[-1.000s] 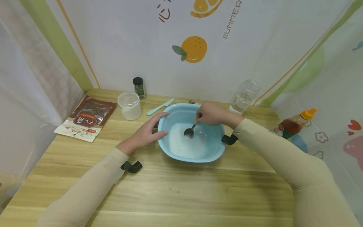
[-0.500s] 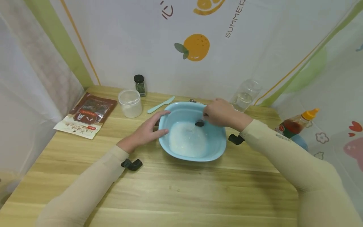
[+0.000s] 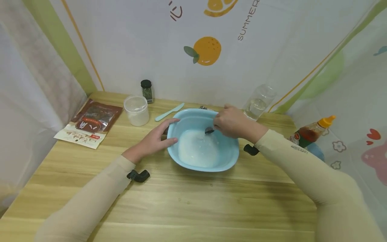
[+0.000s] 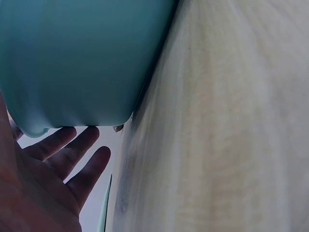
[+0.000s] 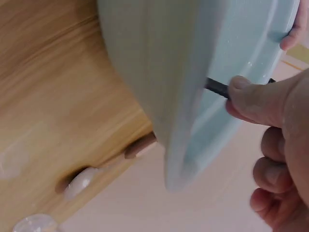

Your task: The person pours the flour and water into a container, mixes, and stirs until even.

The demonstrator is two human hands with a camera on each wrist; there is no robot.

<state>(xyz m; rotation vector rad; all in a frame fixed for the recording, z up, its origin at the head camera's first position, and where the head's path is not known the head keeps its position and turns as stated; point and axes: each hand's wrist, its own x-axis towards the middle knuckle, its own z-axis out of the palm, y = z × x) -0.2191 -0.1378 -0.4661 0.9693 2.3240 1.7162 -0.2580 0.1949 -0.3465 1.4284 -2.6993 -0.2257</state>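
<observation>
A light blue plastic basin (image 3: 203, 169) stands on the wooden table with white, milky contents. My left hand (image 3: 154, 139) holds its left rim, thumb and forefinger over the edge; in the left wrist view the other fingers (image 4: 72, 150) reach along the outer wall. Inside the basin's back right, a small black spoon (image 3: 209, 130) is tilted above the white contents. My right hand (image 3: 234, 122) pinches its handle (image 5: 217, 88) between thumb and forefinger, with the other fingers curled in. The hand hides most of the handle in the head view.
Back left are a brown-and-white packet (image 3: 89, 122), a jar of white powder (image 3: 136, 111), a black-capped herb jar (image 3: 146, 91) and a pale green knife (image 3: 169, 112). To the right stand a glass bottle of clear liquid (image 3: 256, 106) and an orange-capped sauce bottle (image 3: 311, 132).
My right hand has moved right and the spoon has lifted from the white contents toward the basin's back right, its bowl tilting in the last half second. The left hand stays on the rim.
</observation>
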